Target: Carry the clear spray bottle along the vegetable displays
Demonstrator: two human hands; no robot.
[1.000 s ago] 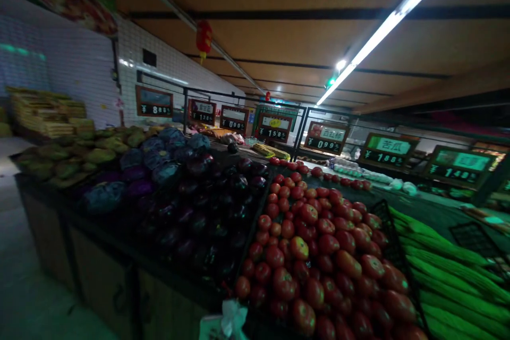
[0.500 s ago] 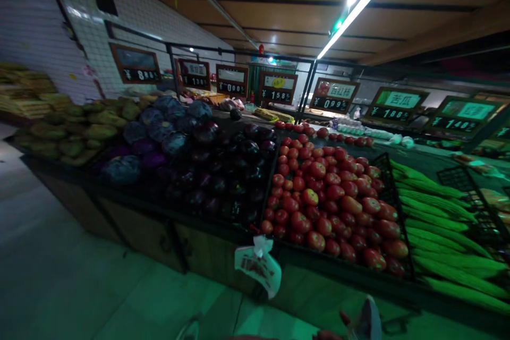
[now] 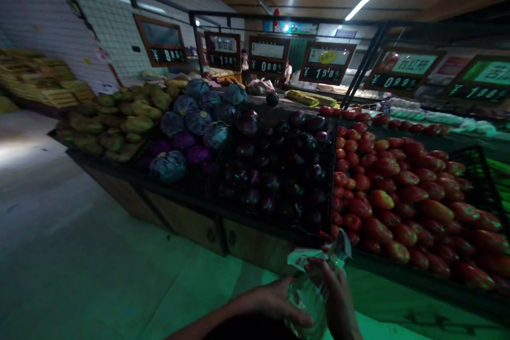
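Low in front of me, both hands are at a clear, crinkled plastic bag (image 3: 308, 297) with something pale green showing in it; its kind is unclear. My left hand (image 3: 277, 300) is closed around the bag's left side, thumb across the front. On the right, my right hand (image 3: 338, 297) is closed on the bag's upper part, fingers pointing up. A grey, shiny piece (image 3: 342, 247) sticks up above those fingers; I cannot tell what it is. Right behind them, a white printed bag (image 3: 298, 257) hangs at the stand's front edge, partly covered by my fingers.
The produce stand holds potatoes (image 3: 135, 117), purple cabbages (image 3: 199, 122), eggplants (image 3: 274, 170) and tomatoes (image 3: 398, 186), separated by black crate walls. Price signs (image 3: 324, 64) hang from a dark rail above. Wooden cabinet doors (image 3: 255, 241) form the stand's front. Crates (image 3: 48, 85) stand far left.
The view has swung, so the stand now appears farther right in the picture and closer. Both hands have come up into view with the plastic bag, near the hanging white bag.
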